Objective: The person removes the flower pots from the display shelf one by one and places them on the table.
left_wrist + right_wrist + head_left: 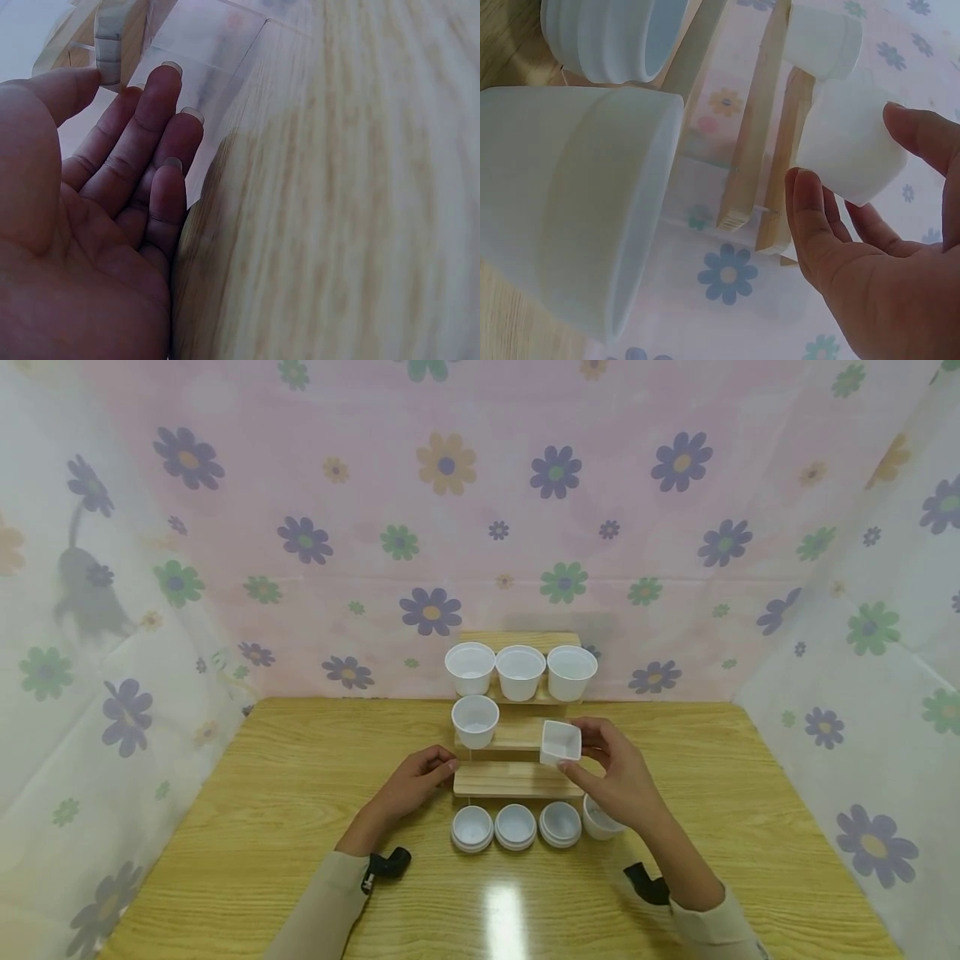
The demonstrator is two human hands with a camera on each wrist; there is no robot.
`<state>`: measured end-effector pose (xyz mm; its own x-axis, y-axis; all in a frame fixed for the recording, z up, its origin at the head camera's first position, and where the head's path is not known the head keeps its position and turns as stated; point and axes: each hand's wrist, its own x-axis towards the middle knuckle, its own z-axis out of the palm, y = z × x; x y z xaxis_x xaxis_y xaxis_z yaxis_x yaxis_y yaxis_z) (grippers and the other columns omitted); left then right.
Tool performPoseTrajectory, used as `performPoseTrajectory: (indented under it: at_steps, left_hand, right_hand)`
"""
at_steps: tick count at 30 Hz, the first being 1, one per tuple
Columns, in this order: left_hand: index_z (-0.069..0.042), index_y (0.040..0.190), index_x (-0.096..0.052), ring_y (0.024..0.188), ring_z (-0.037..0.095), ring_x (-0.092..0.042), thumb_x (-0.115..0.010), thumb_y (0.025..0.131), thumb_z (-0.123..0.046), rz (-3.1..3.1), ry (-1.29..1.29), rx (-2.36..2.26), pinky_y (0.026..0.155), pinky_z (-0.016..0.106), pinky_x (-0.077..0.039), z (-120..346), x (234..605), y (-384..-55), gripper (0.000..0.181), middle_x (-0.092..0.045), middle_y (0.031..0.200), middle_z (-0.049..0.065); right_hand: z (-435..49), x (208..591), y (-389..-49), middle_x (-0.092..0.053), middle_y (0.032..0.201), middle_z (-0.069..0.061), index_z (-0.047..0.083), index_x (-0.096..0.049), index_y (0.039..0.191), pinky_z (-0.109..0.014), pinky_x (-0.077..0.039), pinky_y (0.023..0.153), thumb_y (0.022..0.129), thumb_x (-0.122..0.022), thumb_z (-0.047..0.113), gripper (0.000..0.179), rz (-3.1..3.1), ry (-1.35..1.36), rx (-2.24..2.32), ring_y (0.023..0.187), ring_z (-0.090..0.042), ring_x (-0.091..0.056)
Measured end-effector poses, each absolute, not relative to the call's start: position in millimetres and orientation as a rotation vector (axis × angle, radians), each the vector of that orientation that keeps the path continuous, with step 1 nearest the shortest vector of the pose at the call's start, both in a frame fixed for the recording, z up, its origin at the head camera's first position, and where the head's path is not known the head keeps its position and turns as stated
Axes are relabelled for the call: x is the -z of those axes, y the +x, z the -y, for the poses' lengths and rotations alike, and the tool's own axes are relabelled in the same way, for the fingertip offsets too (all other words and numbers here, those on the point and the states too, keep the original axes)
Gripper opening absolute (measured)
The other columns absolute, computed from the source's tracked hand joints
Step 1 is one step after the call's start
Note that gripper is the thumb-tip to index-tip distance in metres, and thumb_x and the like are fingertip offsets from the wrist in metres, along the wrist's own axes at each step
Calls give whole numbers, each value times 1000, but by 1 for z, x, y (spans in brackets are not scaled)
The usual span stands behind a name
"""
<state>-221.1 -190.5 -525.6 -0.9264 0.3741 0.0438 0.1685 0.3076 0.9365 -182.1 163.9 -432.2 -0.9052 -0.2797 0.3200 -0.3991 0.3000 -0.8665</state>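
- Square cup (561, 745): smooth, white, round-cornered; mouth upward, mouth-to-base axis roughly upright.
- Right hand (619, 777): pinching it between thumb and fingers, to the right of a tapered round cup (476, 723).
- Left hand (415, 782): pinching one end of the grained, stepped wooden stand (517, 779).

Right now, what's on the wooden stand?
Three round white cups in a row toward the back; another round cup nearer, at left. The square cup in the right hand hides part of a board; anything directly behind it can't be seen.
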Motion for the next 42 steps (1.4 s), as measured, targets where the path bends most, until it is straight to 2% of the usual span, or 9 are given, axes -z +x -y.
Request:
performPoseTrajectory:
  at_steps: [5,10,23,31,42]
  left_hand:
    - [-8,120,-69,97,30,-66,-57,113,-25,-2379,501,-1672,87,36,-55,190,525,-220,22,-70,101,6]
    - [-8,120,-68,97,32,-66,-57,113,-25,-2367,511,-1687,87,36,-55,190,524,-220,22,-69,100,6]
    - [-9,118,-69,95,28,-66,-58,112,-27,-2386,480,-1681,86,35,-55,190,525,-220,22,-70,99,5]
    - [-10,117,-70,95,27,-66,-58,112,-28,-2393,471,-1680,86,35,-54,189,524,-220,22,-70,98,4]
    - [-10,118,-69,96,28,-66,-58,112,-28,-2393,464,-1674,87,37,-54,189,524,-220,22,-70,99,4]
  right_hand:
    - [-167,436,-179,-63,135,-20,-3,-53,143,-25,-54,102,96,-80,4,55,2472,645,-1646,120,-36,-65]
    - [-173,440,-176,-63,135,-18,-2,-54,143,-20,-52,101,96,-80,5,55,2483,652,-1608,119,-35,-65]
    - [-194,450,-167,-61,135,-20,-7,-52,140,-17,-51,100,94,-81,1,55,2502,657,-1583,119,-37,-64]
    - [-206,458,-163,-62,131,-18,-5,-53,136,-14,-50,99,93,-80,-2,52,2510,656,-1524,116,-30,-64]
    - [-217,460,-159,-61,129,-19,-6,-52,136,-11,-47,100,92,-79,-6,52,2562,654,-1471,116,-34,-63]
